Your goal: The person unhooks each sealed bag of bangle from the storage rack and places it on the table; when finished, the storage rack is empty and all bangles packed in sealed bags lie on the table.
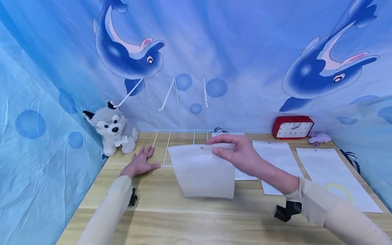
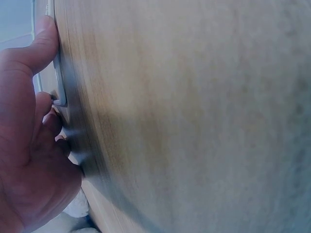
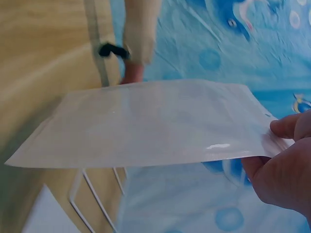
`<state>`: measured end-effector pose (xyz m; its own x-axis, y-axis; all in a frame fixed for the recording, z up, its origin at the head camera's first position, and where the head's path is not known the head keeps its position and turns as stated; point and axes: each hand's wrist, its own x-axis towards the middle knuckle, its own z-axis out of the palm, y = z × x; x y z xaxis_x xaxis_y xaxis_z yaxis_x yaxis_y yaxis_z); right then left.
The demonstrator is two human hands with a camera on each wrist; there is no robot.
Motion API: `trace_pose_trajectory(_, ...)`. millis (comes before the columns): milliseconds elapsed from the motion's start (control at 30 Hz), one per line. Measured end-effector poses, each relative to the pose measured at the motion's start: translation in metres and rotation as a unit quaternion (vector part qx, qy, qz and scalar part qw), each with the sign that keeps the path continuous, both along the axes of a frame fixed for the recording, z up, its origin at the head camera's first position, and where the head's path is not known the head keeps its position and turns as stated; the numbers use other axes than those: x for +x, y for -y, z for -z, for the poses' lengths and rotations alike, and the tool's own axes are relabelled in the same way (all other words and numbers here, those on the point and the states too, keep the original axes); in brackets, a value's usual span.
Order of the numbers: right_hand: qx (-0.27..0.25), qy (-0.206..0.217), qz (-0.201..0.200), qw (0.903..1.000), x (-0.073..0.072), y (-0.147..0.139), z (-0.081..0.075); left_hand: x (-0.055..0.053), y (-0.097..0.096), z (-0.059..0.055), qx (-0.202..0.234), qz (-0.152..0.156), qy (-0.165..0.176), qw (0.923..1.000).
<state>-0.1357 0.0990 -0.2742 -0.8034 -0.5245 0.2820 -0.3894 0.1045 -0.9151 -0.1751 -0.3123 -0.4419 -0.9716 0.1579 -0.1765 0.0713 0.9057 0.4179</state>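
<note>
My right hand (image 1: 235, 149) pinches a white, glossy, flat pouch-like sheet (image 1: 205, 175) by its top edge, thumb on the near side. A small hole shows near that edge. The sheet hangs over the table, and in the right wrist view it (image 3: 155, 126) spreads out from the thumb and fingers. To the left, a white wire rack (image 1: 166, 148) with upright rods and slanted arms stands on the table. My left hand (image 1: 141, 162) rests at its front left corner, fingers spread over the side bar and thumb along the front bar. The hanging sheet covers the rack's front right part.
A grey and white plush dog (image 1: 116, 131) sits left of the rack. Three white sheets lie to the right, one (image 1: 340, 180) bearing a yellow ring. Behind them stand a red clock (image 1: 293, 128) and a small purple plush (image 1: 319, 137). A blue dolphin curtain (image 1: 245, 44) hangs behind.
</note>
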Motion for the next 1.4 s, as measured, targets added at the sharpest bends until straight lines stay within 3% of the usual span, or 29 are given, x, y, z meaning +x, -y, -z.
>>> trace_pose_trajectory(267,-0.030,0.036,-0.049,0.9977,0.039,0.012,0.018,-0.002,0.002,0.001,-0.007,0.002,0.002,1.0000)
trace_pose_trajectory(433,-0.052,0.097,-0.070,0.9914,0.049,0.022,0.030,-0.003,0.004,0.001,0.002,0.000,0.003,1.0000)
trace_pose_trajectory(567,-0.042,0.119,-0.049,0.9908,0.040,0.031,0.047,-0.003,0.004,0.002,-0.003,0.001,0.003,1.0000)
trace_pose_trajectory(767,-0.049,0.140,-0.005,0.9890,0.008,0.041,0.075,-0.005,0.003,0.003,-0.006,0.003,0.003,1.0000)
trace_pose_trajectory(967,-0.036,0.168,0.010,0.9851,-0.018,0.050,0.105,-0.005,0.005,0.004,0.000,0.002,0.003,1.0000)
trace_pose_trajectory(1167,-0.024,0.160,0.008,0.9867,-0.027,0.059,0.126,-0.008,0.006,0.006,-0.001,0.003,0.003,1.0000)
trace_pose_trajectory(1400,-0.023,0.161,0.020,0.9865,-0.026,0.066,0.143,-0.007,0.006,0.005,-0.001,0.003,0.005,1.0000)
